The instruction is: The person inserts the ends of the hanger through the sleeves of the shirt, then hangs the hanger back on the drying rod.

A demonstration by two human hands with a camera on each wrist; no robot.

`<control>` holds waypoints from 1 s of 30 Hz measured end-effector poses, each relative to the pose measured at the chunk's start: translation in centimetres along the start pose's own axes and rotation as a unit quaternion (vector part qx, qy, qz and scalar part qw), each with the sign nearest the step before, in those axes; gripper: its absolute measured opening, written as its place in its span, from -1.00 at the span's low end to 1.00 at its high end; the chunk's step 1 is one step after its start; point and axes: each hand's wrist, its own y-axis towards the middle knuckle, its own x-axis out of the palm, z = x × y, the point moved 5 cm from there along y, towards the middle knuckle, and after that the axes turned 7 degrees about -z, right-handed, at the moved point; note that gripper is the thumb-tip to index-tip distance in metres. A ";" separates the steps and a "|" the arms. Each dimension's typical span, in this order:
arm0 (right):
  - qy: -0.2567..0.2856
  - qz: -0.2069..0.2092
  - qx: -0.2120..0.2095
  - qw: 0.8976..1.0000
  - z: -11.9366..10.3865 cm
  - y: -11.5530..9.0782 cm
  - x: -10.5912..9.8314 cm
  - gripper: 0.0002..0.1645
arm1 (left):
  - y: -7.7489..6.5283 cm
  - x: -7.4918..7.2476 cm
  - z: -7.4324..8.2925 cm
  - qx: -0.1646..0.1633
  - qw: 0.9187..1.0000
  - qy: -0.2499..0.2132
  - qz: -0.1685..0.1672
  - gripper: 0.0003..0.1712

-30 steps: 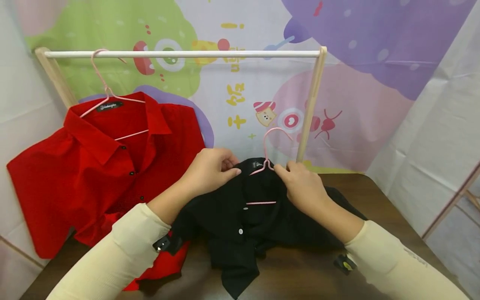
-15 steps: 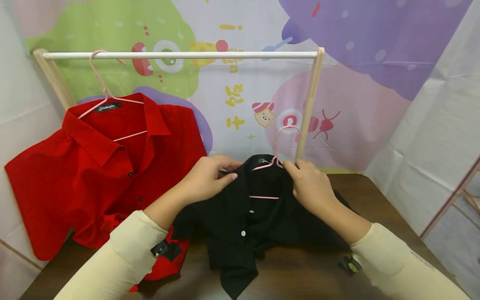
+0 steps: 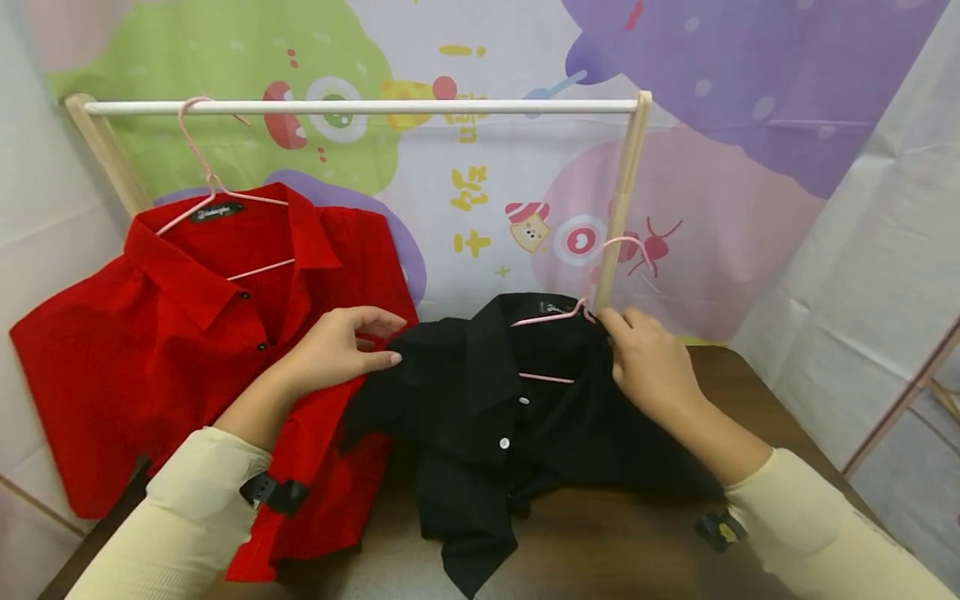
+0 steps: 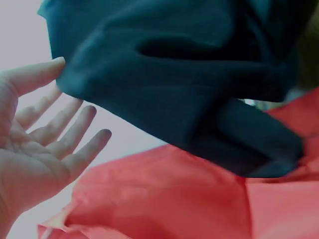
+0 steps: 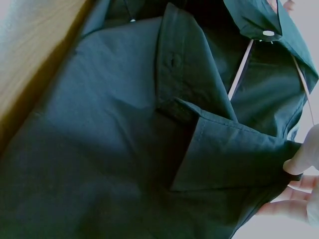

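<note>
A black shirt point(image 3: 465, 383) with white buttons is on a pink hanger point(image 3: 547, 378), its lower part on the table. My right hand point(image 3: 652, 358) pinches the shirt's collar beside the hanger's neck; in the right wrist view, thumb and fingers point(image 5: 301, 159) lie on either side of the collar cloth. The hanger's hook stands up in front of the rack's right post. At the shirt's left shoulder is my left hand point(image 3: 337, 350), fingers spread and loosely extended. In the left wrist view the thumb point(image 4: 42, 74) is at the cloth's edge; whether it touches cannot be told.
A red shirt point(image 3: 187, 333) hangs at left on another pink hanger point(image 3: 258, 270), from the white rod point(image 3: 450, 107) of a wooden rack. The rack's right post point(image 3: 625, 192) rises behind the black shirt. Below is a brown table point(image 3: 600, 533); a printed cloth point(image 3: 420, 50) hangs behind.
My right hand has moved rightward and slightly up, taking collar and hanger along. My left hand has come off the collar and gone left to the shirt's shoulder.
</note>
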 end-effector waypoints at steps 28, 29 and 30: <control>-0.026 -0.016 0.038 0.999 1.8 0.4 0.0 -0.60 | -3.5 2.0 2.6 0.068 0.987 0.136 0.061 -0.85; -0.023 -0.012 0.037 0.999 1.8 0.4 0.0 -0.61 | -3.5 2.4 2.4 0.064 0.987 0.139 0.049 -0.85; -0.020 -0.008 0.034 0.999 1.7 0.4 -0.1 -0.62 | -3.3 2.7 2.3 0.059 0.987 0.143 0.039 -0.86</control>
